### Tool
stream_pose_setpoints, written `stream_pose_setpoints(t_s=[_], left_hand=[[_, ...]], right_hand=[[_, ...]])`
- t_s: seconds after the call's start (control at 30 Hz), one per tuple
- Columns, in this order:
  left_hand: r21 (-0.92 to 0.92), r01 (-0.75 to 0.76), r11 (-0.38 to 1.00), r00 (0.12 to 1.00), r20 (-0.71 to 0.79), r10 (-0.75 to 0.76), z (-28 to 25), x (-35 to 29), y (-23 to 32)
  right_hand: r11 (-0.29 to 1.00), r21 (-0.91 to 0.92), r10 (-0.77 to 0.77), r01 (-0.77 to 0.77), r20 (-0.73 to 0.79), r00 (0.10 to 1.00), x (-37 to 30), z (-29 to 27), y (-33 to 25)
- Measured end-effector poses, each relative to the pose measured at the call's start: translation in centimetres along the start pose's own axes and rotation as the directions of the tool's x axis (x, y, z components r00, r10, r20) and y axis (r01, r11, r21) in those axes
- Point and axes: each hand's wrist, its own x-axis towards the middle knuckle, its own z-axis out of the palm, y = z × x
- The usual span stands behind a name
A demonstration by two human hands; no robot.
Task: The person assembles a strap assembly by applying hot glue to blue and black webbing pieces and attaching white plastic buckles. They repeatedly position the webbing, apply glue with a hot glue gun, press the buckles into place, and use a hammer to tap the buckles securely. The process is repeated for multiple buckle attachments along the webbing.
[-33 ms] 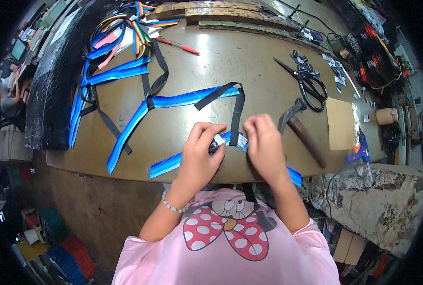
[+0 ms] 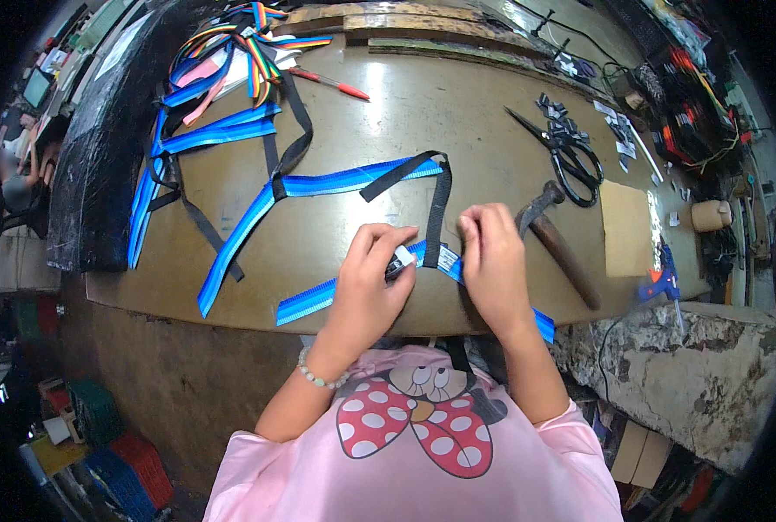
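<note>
My left hand (image 2: 372, 277) is closed around a small dark object with a pale end (image 2: 398, 261), whose kind I cannot make out. Beneath it runs a blue striped webbing strap (image 2: 308, 302), which passes under both hands. A black strap (image 2: 437, 209) is looped on it, next to a whitish printed label (image 2: 448, 260). Just right of the label, my right hand (image 2: 495, 265) has its fingertips pinched together above the strap; anything between them is too small to see. Farther off, another blue striped strap (image 2: 344, 181) joins the black one.
A hammer (image 2: 564, 261) lies right of my right hand, with black scissors (image 2: 569, 161) and several small dark pieces (image 2: 562, 117) beyond. Cardboard (image 2: 628, 230) and a blue glue gun (image 2: 662, 280) are at the right edge. Rainbow straps (image 2: 262, 61) and a red pen (image 2: 331, 84) lie far left.
My right hand has shifted slightly right and down, showing a little more of the label. My left hand keeps its grip; the whole view has drifted slightly.
</note>
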Motion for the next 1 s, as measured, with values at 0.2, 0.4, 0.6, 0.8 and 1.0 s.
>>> stream_pose_setpoints(t_s=[0.2,0.4,0.6,0.8,1.0], left_hand=[[-0.01,0.003,1.0,1.0,0.003,-0.003,0.1,-0.2,-0.4],[0.024,-0.055,0.998,0.991,-0.12,0.058,-0.1,-0.4,-0.3],[0.246,-0.039,0.968,0.991,-0.118,0.07,-1.2,-1.1,0.2],[0.264,-0.009,0.965,0.961,0.269,-0.064,-1.7,0.8,3.2],[0.115,-0.231,0.966,0.958,0.197,0.206,-5.0,8.8,6.5]], right_hand=[[0.993,0.005,-0.118,0.121,0.241,0.963,-0.8,-0.2,-0.4],[0.82,-0.425,-0.234,0.383,0.362,0.902,-0.8,1.0,-1.2],[0.59,0.79,0.369,-0.165,-0.082,0.926,-2.2,-4.7,1.1],[0.825,0.551,0.463,-0.126,-0.532,0.709,-7.0,-10.6,7.4],[0.919,0.287,0.395,-0.272,-0.634,0.665,-8.8,-9.3,11.3]])
